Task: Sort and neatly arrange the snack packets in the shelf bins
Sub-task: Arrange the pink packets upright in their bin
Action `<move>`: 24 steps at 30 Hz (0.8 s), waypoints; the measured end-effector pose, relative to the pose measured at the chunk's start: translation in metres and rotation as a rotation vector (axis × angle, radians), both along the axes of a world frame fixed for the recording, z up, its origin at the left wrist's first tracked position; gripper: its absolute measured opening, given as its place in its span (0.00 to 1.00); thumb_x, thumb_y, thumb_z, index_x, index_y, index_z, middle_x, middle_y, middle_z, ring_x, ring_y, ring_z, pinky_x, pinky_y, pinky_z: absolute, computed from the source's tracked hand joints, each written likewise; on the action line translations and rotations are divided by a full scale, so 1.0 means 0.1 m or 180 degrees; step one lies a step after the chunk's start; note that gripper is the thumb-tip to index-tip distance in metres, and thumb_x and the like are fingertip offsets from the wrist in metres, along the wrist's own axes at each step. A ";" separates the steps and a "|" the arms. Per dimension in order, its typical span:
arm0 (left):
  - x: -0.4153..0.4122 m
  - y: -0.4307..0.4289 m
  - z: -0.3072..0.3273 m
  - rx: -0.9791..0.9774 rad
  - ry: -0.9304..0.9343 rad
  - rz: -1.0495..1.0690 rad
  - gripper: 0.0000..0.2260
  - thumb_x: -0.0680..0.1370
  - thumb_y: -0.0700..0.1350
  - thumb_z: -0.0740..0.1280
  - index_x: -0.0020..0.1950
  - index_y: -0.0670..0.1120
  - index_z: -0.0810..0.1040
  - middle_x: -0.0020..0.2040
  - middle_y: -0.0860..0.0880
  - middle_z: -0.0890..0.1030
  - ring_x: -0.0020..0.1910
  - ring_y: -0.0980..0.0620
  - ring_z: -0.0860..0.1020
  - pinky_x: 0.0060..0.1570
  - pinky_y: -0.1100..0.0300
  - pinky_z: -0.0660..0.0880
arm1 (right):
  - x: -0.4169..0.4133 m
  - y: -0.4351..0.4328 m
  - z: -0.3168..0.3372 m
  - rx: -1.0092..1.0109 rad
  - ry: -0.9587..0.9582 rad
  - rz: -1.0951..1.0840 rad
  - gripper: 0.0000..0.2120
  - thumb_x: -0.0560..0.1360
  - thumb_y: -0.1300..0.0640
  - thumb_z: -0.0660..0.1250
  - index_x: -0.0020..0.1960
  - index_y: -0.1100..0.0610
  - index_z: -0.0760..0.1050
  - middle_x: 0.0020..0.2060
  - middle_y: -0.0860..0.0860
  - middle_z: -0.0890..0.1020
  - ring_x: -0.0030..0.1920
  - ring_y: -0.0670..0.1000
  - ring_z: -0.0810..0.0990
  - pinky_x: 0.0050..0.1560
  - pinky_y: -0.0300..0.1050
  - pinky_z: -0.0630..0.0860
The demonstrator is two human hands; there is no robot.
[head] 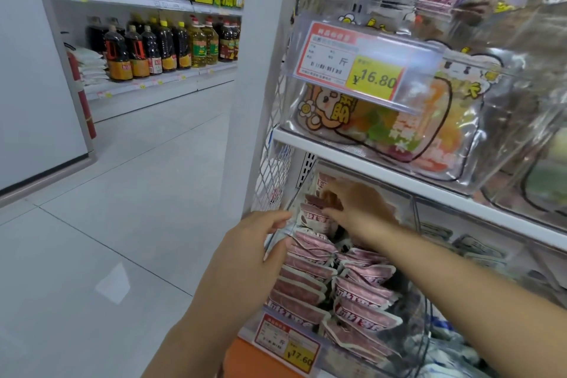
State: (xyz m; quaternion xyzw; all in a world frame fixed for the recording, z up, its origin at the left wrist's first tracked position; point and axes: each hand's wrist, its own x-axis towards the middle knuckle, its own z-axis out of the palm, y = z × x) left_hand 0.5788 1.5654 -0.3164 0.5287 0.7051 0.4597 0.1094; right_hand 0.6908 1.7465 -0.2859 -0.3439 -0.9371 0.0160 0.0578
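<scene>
Right hand (pixel 352 205) pinching packet (pixel 310 218), left hand (pixel 254 245) gripping bin wall (pixel 299 193), price tag (pixel 288 344) below

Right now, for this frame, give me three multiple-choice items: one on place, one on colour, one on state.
1. Where is the right hand? A in the lower bin, among pink packets; B on the upper shelf; C at the bottles.
2. The lower price tag has a price patch that is: A blue; B yellow; C green.
3. The left hand: A hangs free; B grips the bin's clear wall; C holds a bottle.
Key: 1 A, it pinches a packet there; 2 B, 17.60 sits on yellow; 3 B, its fingers curl over the edge.
</scene>
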 end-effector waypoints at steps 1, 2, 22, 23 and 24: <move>-0.01 0.01 -0.01 -0.0002 0.0012 -0.0011 0.17 0.79 0.47 0.63 0.67 0.59 0.70 0.55 0.66 0.71 0.51 0.73 0.69 0.52 0.81 0.61 | 0.03 -0.03 0.03 0.0015 -0.0017 0.0078 0.05 0.75 0.54 0.68 0.51 0.50 0.75 0.45 0.40 0.73 0.47 0.45 0.75 0.49 0.38 0.70; -0.01 0.01 -0.01 -0.0011 0.0018 -0.0013 0.17 0.79 0.47 0.63 0.67 0.58 0.71 0.55 0.66 0.71 0.50 0.75 0.68 0.51 0.82 0.60 | 0.07 -0.04 0.05 -0.0043 -0.0136 0.0179 0.03 0.75 0.54 0.68 0.48 0.49 0.77 0.45 0.37 0.72 0.46 0.45 0.75 0.48 0.37 0.70; 0.04 0.04 -0.04 -0.0026 0.0105 0.0061 0.17 0.79 0.47 0.63 0.66 0.59 0.71 0.56 0.66 0.72 0.54 0.70 0.69 0.51 0.81 0.59 | -0.04 0.03 -0.10 -0.0847 -0.1748 0.0553 0.11 0.77 0.48 0.63 0.42 0.54 0.74 0.42 0.52 0.79 0.42 0.51 0.72 0.49 0.48 0.65; 0.04 0.03 -0.04 -0.0020 0.0127 0.0057 0.16 0.79 0.47 0.63 0.66 0.59 0.71 0.55 0.66 0.72 0.54 0.69 0.69 0.51 0.82 0.59 | -0.04 0.01 -0.12 -0.0793 -0.1836 0.0589 0.13 0.78 0.48 0.61 0.39 0.55 0.72 0.38 0.53 0.77 0.39 0.51 0.71 0.48 0.50 0.65; 0.03 0.03 -0.04 -0.0012 0.0142 0.0051 0.16 0.79 0.47 0.63 0.66 0.59 0.71 0.55 0.66 0.72 0.54 0.69 0.69 0.50 0.82 0.59 | -0.02 0.01 -0.14 -0.0742 -0.1879 0.0579 0.15 0.79 0.48 0.59 0.38 0.55 0.70 0.36 0.52 0.75 0.39 0.52 0.71 0.49 0.52 0.66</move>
